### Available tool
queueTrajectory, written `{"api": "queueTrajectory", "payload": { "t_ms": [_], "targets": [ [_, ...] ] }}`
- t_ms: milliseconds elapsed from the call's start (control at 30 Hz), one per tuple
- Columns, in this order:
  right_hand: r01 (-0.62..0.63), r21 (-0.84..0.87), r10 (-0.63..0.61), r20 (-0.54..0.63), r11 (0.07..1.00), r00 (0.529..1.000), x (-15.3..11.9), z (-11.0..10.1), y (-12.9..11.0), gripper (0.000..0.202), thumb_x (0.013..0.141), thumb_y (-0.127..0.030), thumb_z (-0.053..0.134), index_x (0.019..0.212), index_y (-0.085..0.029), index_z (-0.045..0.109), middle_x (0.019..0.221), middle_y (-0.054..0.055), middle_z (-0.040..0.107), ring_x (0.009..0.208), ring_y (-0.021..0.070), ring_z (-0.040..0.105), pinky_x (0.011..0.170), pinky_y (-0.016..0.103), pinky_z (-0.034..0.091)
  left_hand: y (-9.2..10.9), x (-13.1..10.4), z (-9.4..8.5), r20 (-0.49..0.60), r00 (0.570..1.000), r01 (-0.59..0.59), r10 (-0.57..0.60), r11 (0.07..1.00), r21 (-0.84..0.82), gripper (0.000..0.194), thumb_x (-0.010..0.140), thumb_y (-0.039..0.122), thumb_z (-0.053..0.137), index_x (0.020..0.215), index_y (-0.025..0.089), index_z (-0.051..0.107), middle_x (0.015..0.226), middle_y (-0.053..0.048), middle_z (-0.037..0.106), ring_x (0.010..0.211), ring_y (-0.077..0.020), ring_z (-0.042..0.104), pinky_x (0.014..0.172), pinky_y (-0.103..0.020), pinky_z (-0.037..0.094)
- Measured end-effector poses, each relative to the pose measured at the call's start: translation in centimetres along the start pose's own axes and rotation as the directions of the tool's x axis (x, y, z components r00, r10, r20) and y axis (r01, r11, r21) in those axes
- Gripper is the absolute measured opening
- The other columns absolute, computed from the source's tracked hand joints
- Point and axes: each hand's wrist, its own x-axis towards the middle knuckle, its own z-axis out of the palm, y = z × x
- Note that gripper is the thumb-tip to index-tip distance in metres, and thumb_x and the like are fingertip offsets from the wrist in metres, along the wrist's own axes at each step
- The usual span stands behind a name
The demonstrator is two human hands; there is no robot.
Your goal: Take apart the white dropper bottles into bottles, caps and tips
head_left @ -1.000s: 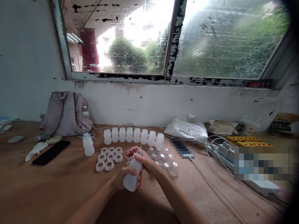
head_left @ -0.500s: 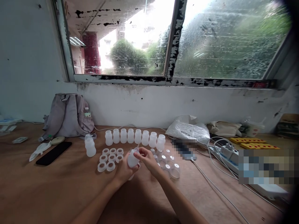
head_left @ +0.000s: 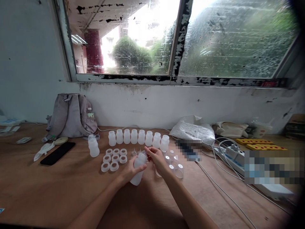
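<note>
My left hand (head_left: 130,170) is wrapped round a frosted white baby bottle (head_left: 136,178), which leans with its mouth up and to the right. At the mouth, my right hand (head_left: 155,158) has its fingertips pinched together; whatever lies between them is too small to make out. Just behind the bottle stand clear bottle nipples (head_left: 134,153). To the left, several white collar rings (head_left: 114,166) lie in rows. Clear domed caps (head_left: 180,170) are grouped at the right, partly hidden by my right hand and forearm.
A row of frosted bottles (head_left: 134,136) stands at the back, and one bottle (head_left: 93,147) stands apart at left. Further left are a black phone (head_left: 58,153) and a grey backpack (head_left: 69,116). A silver bubble bag (head_left: 194,130), cables and a power strip (head_left: 269,190) occupy the right side.
The bottle has turned from pointing its end at me to leaning more upright, showing its side. My right hand has shifted slightly up and right at its mouth. The view has moved slightly.
</note>
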Motion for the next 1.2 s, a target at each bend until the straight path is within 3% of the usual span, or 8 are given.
{"api": "queueTrajectory", "payload": {
  "t_ms": [267, 400, 533, 667, 800, 933, 1033, 1200],
  "targets": [
    [-0.008, -0.071, 0.008, -0.007, 0.997, 1.000, -0.1, -0.3, -1.0, 0.033, 0.059, -0.047, 0.064, 0.061, -0.014, 0.059, 0.053, -0.001, 0.051, 0.045, 0.0076, 0.043, 0.042, 0.021, 0.032, 0.2, -0.1, -0.2, 0.080, 0.994, 0.084, -0.079, 0.995, -0.060, 0.039, 0.071, 0.044, 0.054, 0.097, 0.016, 0.046, 0.075, -0.003, 0.054, 0.048, -0.0107, 0.052, 0.044, -0.024, 0.040],
    [-0.013, -0.153, 0.012, -0.004, 0.988, 1.000, 0.2, -0.4, -0.3, 0.035, 0.058, -0.048, 0.065, 0.063, -0.014, 0.059, 0.051, -0.001, 0.050, 0.042, 0.0080, 0.043, 0.036, 0.020, 0.032, 0.4, -0.1, 0.0, -0.061, 0.996, -0.042, 0.058, 0.972, 0.231, 0.039, 0.069, 0.044, 0.057, 0.095, 0.016, 0.049, 0.074, -0.002, 0.055, 0.058, -0.0138, 0.053, 0.054, -0.025, 0.040],
    [0.025, -0.145, -0.019, 0.039, 0.989, 0.999, 0.4, -0.4, 0.7, 0.035, 0.060, -0.047, 0.063, 0.067, -0.013, 0.061, 0.057, 0.001, 0.053, 0.049, 0.0100, 0.048, 0.040, 0.021, 0.039, 0.0, -0.3, -0.2, -0.230, 0.945, -0.036, 0.233, 0.772, 0.635, 0.039, 0.065, 0.045, 0.059, 0.093, 0.020, 0.051, 0.076, -0.003, 0.058, 0.068, -0.0193, 0.054, 0.060, -0.026, 0.035],
    [0.047, -0.135, -0.046, 0.009, 0.990, 0.999, 0.1, -0.1, 1.0, 0.036, 0.062, -0.049, 0.061, 0.065, -0.013, 0.059, 0.058, 0.001, 0.054, 0.050, 0.0108, 0.049, 0.042, 0.023, 0.041, -0.4, -0.4, -0.5, -0.266, 0.914, -0.009, 0.305, 0.673, 0.740, 0.040, 0.065, 0.042, 0.058, 0.099, 0.023, 0.050, 0.089, -0.007, 0.058, 0.075, -0.0240, 0.055, 0.064, -0.028, 0.034],
    [0.055, -0.079, -0.053, 0.022, 0.995, 0.998, -0.2, -0.2, 0.2, 0.033, 0.061, -0.045, 0.063, 0.062, -0.013, 0.060, 0.057, 0.001, 0.055, 0.053, 0.0103, 0.048, 0.050, 0.023, 0.040, 0.1, -0.2, -0.5, -0.192, 0.961, -0.041, 0.200, 0.787, 0.615, 0.040, 0.062, 0.043, 0.061, 0.094, 0.021, 0.052, 0.078, -0.003, 0.057, 0.071, -0.0205, 0.053, 0.063, -0.027, 0.036],
    [-0.021, 0.035, 0.016, 0.138, 0.999, 0.990, -0.4, -0.5, -1.1, 0.029, 0.062, -0.041, 0.064, 0.070, -0.013, 0.064, 0.067, 0.003, 0.059, 0.060, 0.0111, 0.050, 0.057, 0.024, 0.039, 1.0, -0.4, -0.6, 0.061, 0.997, 0.025, -0.035, 0.988, 0.153, 0.040, 0.067, 0.044, 0.056, 0.095, 0.017, 0.049, 0.075, -0.002, 0.054, 0.059, -0.0125, 0.052, 0.054, -0.024, 0.039],
    [-0.053, 0.137, 0.021, 0.224, 0.989, 0.974, -0.4, -0.7, -1.6, 0.026, 0.063, -0.038, 0.065, 0.076, -0.016, 0.065, 0.071, 0.002, 0.059, 0.063, 0.0112, 0.050, 0.060, 0.024, 0.038, 1.5, -1.0, -0.9, 0.184, 0.972, 0.170, -0.146, 0.978, -0.123, 0.035, 0.072, 0.044, 0.050, 0.095, 0.017, 0.047, 0.075, -0.002, 0.053, 0.050, -0.0093, 0.050, 0.045, -0.021, 0.037],
    [-0.044, 0.295, -0.014, 0.194, 0.954, 0.981, 0.0, -1.1, -1.3, 0.026, 0.065, -0.034, 0.065, 0.085, -0.019, 0.065, 0.073, 0.001, 0.059, 0.065, 0.0114, 0.050, 0.062, 0.024, 0.038, 2.2, -1.5, -1.1, 0.238, 0.962, 0.189, -0.136, 0.958, -0.215, 0.034, 0.074, 0.042, 0.046, 0.092, 0.014, 0.051, 0.079, -0.005, 0.056, 0.054, -0.0120, 0.054, 0.046, -0.023, 0.038]
  ]
}}
